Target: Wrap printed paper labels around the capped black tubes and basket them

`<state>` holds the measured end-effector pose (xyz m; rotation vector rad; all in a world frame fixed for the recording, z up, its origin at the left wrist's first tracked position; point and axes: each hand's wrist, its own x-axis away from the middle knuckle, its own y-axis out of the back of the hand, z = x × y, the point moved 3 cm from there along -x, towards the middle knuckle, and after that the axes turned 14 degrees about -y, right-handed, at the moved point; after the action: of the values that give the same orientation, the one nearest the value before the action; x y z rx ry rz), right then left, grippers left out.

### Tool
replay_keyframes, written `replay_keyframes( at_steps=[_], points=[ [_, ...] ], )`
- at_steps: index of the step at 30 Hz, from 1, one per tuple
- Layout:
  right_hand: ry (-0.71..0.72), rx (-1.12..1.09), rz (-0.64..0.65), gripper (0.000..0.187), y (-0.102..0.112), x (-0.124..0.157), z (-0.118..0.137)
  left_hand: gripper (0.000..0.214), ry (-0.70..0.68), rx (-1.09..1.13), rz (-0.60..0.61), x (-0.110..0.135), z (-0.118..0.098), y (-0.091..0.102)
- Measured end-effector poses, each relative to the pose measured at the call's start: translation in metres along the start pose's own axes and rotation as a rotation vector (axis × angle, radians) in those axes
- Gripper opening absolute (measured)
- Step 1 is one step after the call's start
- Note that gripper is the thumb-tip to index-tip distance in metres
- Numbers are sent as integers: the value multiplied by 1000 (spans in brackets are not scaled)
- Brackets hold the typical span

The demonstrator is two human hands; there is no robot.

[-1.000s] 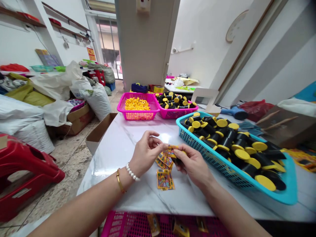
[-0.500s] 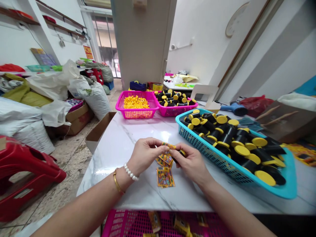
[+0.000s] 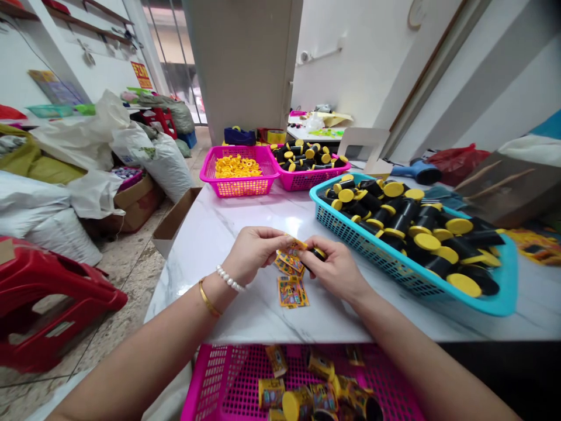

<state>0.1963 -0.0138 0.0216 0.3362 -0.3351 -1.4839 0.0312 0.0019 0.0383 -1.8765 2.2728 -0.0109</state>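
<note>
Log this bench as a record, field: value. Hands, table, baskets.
Left hand: pinches a printed label
Right hand: holds a black container with a yellow end
Table: loose labels below the hands
Blue basket: black-and-yellow containers
Far-left pink basket: small yellow pieces
Far-right pink basket: more black-and-yellow containers
Near pink basket: label-wrapped containers

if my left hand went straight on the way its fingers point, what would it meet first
Past the patterned yellow label at its fingertips, the left hand would probably meet the right hand first, though depth is hard to judge from this one view.
</note>
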Motion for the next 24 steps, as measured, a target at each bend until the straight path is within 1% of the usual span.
replay_keyframes(
  at_steps=[3,4,7,10,12,15,17,21,24],
  points=[
    [-39,-74,1,12,3,0,3,18,10,55,22,-5,4,5],
    [-62,-116,0,14,5,-1,4,17,16,75,20,-7,5,7],
    [-96,-276,-9,32,10,-1,7,15,48,154,-5,-11,10,10],
    [-24,-443,-19,45,14,-1,7,10,137,267,-48,-12,15,8],
    [11,-495,-16,45,14,-2,6,8,202,358,-53,-11,17,5],
    [-6,-482,-10,38,12,-4,4,4,252,484,-6,-9,16,-1],
    [-20,-470,-21,38,11,-5,5,7,264,534,16,-8,14,-3],
    [3,-433,-44,37,11,-3,8,10,261,581,21,-9,13,-2],
    [44,-371,-59,34,10,0,9,5,247,581,16,-9,14,-1]
  ],
)
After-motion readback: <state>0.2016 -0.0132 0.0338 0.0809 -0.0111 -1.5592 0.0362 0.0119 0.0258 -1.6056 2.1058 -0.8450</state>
